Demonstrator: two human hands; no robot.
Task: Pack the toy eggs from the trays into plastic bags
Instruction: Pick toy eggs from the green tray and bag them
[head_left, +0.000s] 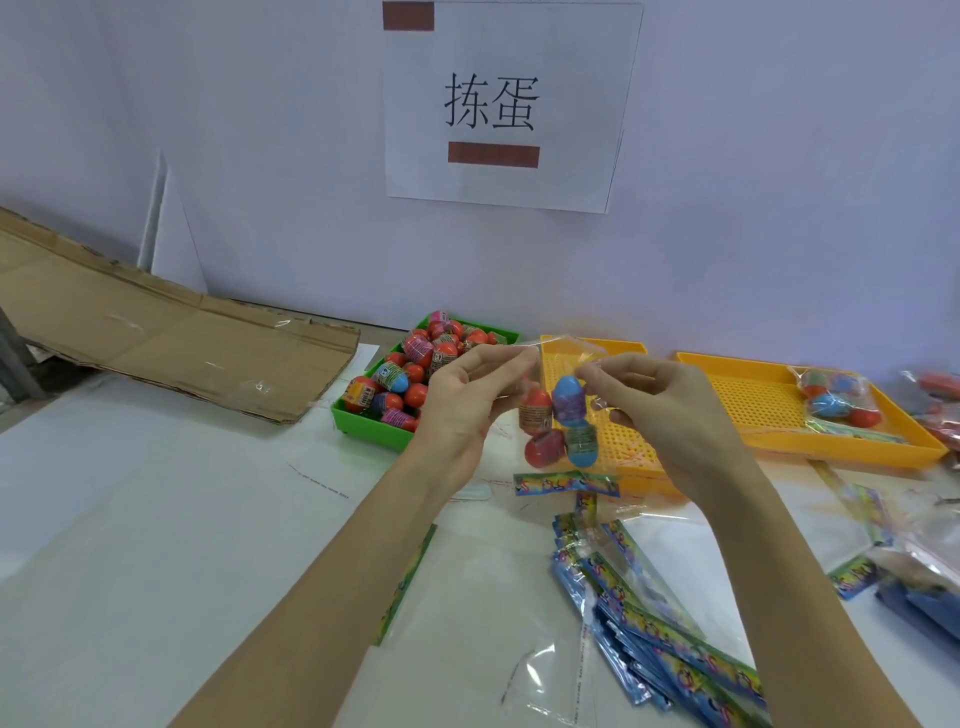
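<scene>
While both bare hands are raised above the white tabletop (156, 519), a clear plastic bag (558, 415) hangs between them, pinched at its top edge. The left hand (462, 410) grasps the left corner of the bag's mouth between thumb and fingertips, and the right hand (670, 415) pinches the right corner in the same way. Inside the bag sit four toy eggs (558, 426), two red and two blue, stacked in pairs, with a printed colourful strip (566, 484) along the bag's bottom edge.

Behind the left hand stands a green plastic tray (371, 428) heaped with red and blue wrapped toy eggs (421, 364); its near rim is just beside the left wrist. Behind the bag lies a yellow perforated plastic tray (634, 467), partly hidden by the bag and the right hand. Further right, apart from it, a second yellow perforated tray (753, 400) holds one filled bag of eggs (836, 397).

Near the right forearm a fanned pile of flat blue-edged plastic bags (649, 623) lies on the table. Flattened brown cardboard (171, 338) rests at the far left against the wall, where a white paper sign (509, 104) is stuck. Open tabletop lies to the left of the left forearm.
</scene>
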